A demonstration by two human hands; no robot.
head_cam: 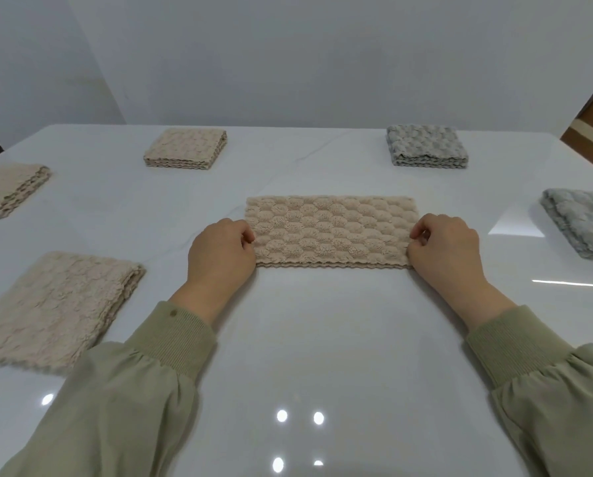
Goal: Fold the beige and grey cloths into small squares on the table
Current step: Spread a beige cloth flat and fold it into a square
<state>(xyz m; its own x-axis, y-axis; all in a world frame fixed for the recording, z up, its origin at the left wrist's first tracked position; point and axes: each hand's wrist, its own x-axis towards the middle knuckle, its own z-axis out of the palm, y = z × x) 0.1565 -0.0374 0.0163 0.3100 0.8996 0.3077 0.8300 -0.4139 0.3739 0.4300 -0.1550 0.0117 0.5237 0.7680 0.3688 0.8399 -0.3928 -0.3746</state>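
Head camera: a person's left hand (219, 251) and right hand (444, 246) pinch the two short ends of a half-folded beige cloth (327, 232) lying flat as a long strip on a glossy white table (305, 339). The fingers of each hand curl onto the fabric's edge, so the strip stretches straight between the two grips, its layered long edge facing the person. Behind the strip to its left sits a folded beige square (186, 148), and behind it to its right a folded grey square (425, 146). A second grey cloth (584, 225) lies well to the strip's right. Left of the strip lie a folded beige cloth at the frame edge (9, 189) and, nearer the person, a larger beige fold (54, 308). Olive-green sleeves (133, 390) cover both forearms.
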